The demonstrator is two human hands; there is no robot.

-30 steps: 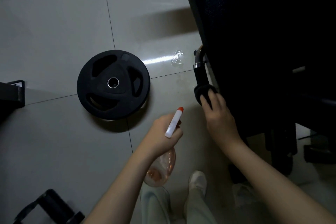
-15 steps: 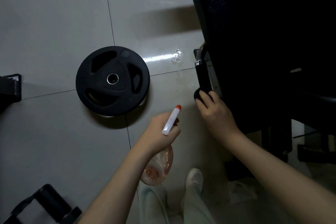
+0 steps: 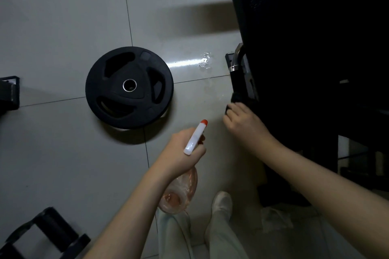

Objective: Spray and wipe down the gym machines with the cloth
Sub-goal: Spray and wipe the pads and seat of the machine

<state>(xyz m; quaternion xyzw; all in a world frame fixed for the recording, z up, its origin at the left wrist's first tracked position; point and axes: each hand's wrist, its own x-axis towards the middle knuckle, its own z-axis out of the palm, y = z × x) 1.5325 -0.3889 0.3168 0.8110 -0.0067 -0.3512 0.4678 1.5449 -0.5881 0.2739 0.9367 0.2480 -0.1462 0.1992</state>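
My left hand (image 3: 181,153) grips a clear spray bottle (image 3: 181,191) with a white, red-tipped nozzle, which points up and to the right. My right hand (image 3: 246,124) holds a dark cloth (image 3: 236,99) bunched against the lower end of a black-gripped chrome handle (image 3: 239,75). The handle belongs to a dark padded gym machine (image 3: 305,27) that fills the right side. The cloth is hard to make out in the shadow.
A black weight plate (image 3: 129,87) lies flat on the tiled floor to the left. A small wet patch (image 3: 204,63) shines near the handle. Dark equipment parts sit at the left edge (image 3: 9,92) and bottom left (image 3: 46,235). My white shoe (image 3: 222,200) is below.
My right hand has shifted a little left across the handle's lower end with the cloth. My left hand and the bottle have barely moved.
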